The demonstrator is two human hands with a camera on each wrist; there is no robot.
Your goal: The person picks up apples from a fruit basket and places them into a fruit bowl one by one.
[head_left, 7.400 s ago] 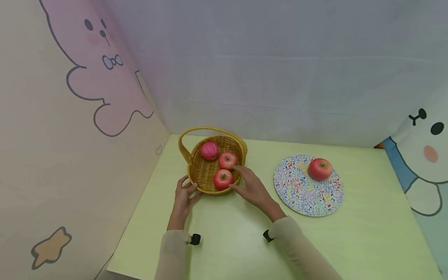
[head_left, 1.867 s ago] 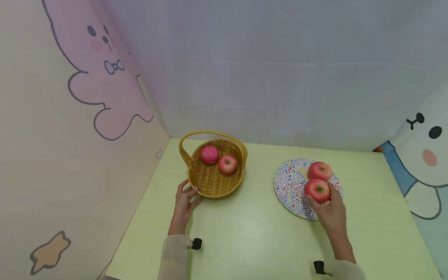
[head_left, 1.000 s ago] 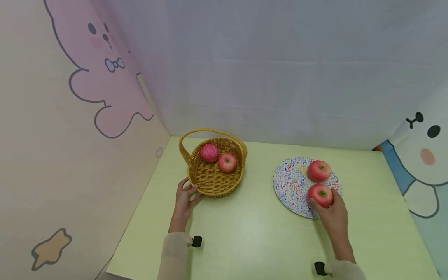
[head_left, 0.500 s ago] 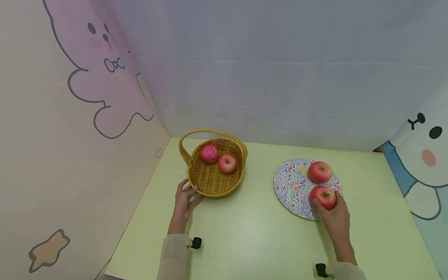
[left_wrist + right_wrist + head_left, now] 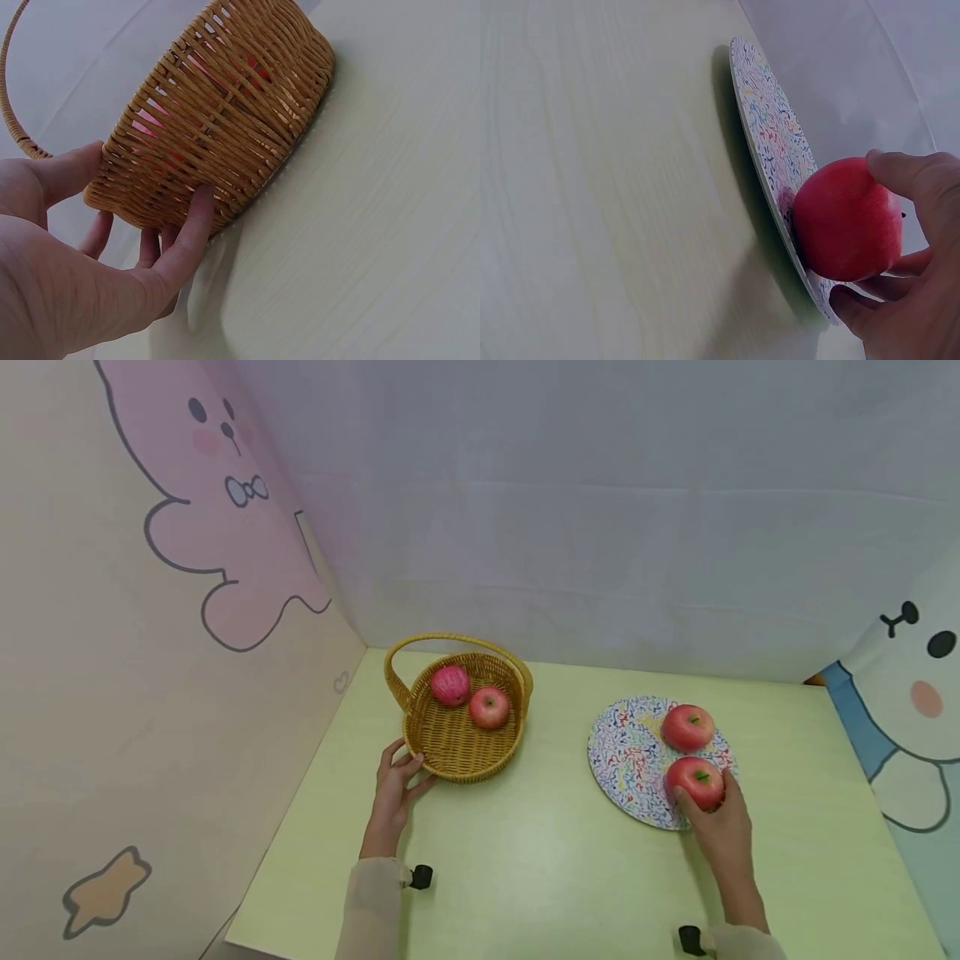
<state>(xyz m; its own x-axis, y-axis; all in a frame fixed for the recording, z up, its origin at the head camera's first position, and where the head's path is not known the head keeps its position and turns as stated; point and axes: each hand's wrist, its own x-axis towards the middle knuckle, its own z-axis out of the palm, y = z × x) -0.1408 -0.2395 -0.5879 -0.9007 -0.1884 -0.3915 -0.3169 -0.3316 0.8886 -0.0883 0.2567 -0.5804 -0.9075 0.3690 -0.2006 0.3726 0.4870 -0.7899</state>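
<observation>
A golden wicker basket (image 5: pixel 462 774) with a tall handle stands at the left of the table. Inside it lie a ridged magenta round fruit (image 5: pixel 450 685) and a red apple (image 5: pixel 490 707). My left hand (image 5: pixel 393 789) grips the basket's near left side, one fingertip over the rim and the thumb against the outer weave. Over to the right, my right hand (image 5: pixel 722 831) holds another red apple (image 5: pixel 694 782) between thumb and fingers, low over the near right part of a round patterned plate (image 5: pixel 626 760). A further apple (image 5: pixel 687 727) sits just behind it on the plate.
The pale green table (image 5: pixel 517 868) meets a draped whitish backdrop (image 5: pixel 562 568) behind and a cartoon-printed panel (image 5: pixel 187 710) at left. Another printed panel (image 5: pixel 922 735) borders the right side. Each wrist wears a small black camera, such as the left one (image 5: pixel 422 877).
My right hand took the nearer apple out of the basket and carried it right to the plate. During the last second, hand and apple shifted slightly toward me. The left hand stayed on the basket.
</observation>
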